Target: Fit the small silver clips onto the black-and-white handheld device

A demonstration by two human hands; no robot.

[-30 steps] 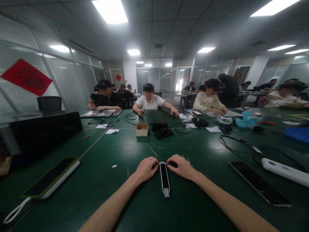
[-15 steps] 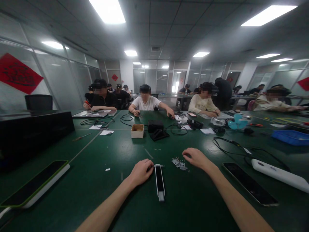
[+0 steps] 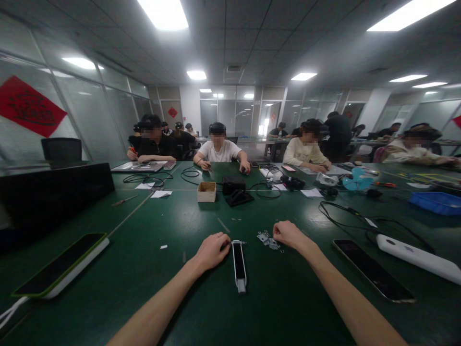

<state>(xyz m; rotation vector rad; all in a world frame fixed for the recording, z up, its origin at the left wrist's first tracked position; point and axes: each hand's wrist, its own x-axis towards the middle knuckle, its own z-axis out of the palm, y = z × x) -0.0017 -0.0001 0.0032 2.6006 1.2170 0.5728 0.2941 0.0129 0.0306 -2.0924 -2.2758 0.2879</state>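
Note:
My left hand (image 3: 215, 251) rests on the green table with its fingers curled closed, by the upper end of a long narrow piece (image 3: 239, 266) with a white frame and a dark middle. A short thin rod shows across that end; whether my fingers grip it is hidden. My right hand (image 3: 290, 235) is closed, fingertips down at the right edge of a small pile of flat metal plates (image 3: 268, 240). Tiny rings lie around the plates. Anything inside the right fingertips is too small to make out.
Right of my right arm lie a dark phone (image 3: 372, 269) and a white oblong device (image 3: 418, 259) with black cables. A green-edged phone (image 3: 61, 264) lies at left. Ahead stand a small open box (image 3: 206, 193) and a black box (image 3: 233, 185). Co-workers sit across the table.
My right hand has moved slightly to the plates and its fingers have closed. My left hand stays by the narrow piece. The person opposite has drawn an outstretched arm back.

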